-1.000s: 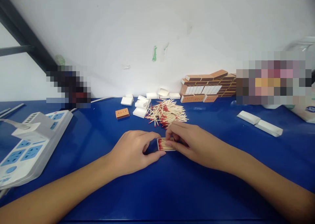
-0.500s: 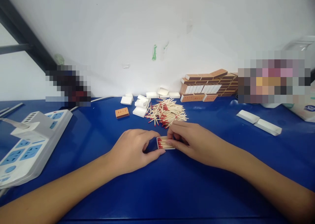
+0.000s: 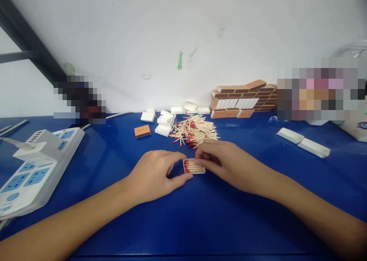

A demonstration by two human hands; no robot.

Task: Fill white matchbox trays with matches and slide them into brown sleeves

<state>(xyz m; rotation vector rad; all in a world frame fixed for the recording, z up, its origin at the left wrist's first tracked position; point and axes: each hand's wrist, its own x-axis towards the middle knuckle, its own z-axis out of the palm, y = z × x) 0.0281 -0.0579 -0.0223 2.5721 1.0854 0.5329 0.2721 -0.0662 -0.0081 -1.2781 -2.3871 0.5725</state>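
A small white matchbox tray [image 3: 202,172] lies on the blue table in front of me, with red-headed matches [image 3: 190,167] laid lengthwise in it, heads to the left. My left hand [image 3: 156,175] grips the tray's left end between thumb and forefinger. Over the tray's right part, my right hand [image 3: 222,159] is closed in a pinch at the matches; its fingertips partly hide them. Just beyond the hands is a loose heap of matches [image 3: 197,131]. An orange matchbox [image 3: 142,131] sits to the left of the heap, near several white trays [image 3: 163,130].
Orange matchboxes [image 3: 241,89] are stacked against the wall at the back right. Two white trays [image 3: 314,148] lie end to end on the right. A white power strip [image 3: 64,150] with a plugged-in adapter and cable occupies the left side.
My right hand has shifted slightly to the right and up, showing more of the tray's right end. My left hand keeps its hold on the tray.
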